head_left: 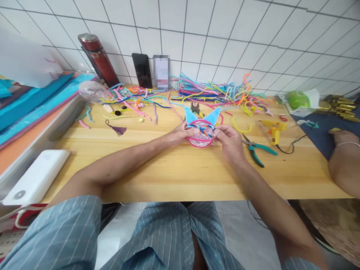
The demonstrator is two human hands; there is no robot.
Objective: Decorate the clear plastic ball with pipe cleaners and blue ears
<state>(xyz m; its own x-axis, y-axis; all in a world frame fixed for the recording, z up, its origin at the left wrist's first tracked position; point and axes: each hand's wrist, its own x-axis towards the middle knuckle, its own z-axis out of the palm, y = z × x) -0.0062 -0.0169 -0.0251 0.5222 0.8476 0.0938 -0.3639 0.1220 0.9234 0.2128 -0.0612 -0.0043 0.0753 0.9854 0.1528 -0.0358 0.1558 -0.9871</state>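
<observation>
Over the middle of the wooden table is a round pipe-cleaner craft with pink rings around a clear, shiny middle. Two pointed light-blue ears rise from its top. A twisted blue, orange and white pipe-cleaner strip crosses its front. My left hand grips the craft from the left, thumb pressed on the front. On the other side my right hand is closed, thumb and finger pinching the strip's right end against the craft. The fingers behind the craft are hidden.
Green-handled pliers and a yellow glue gun lie to the right. Pipe cleaners pile along the wall, near two phones and a red flask. At left are a purple tassel and white power bank. Another person's arm rests at right.
</observation>
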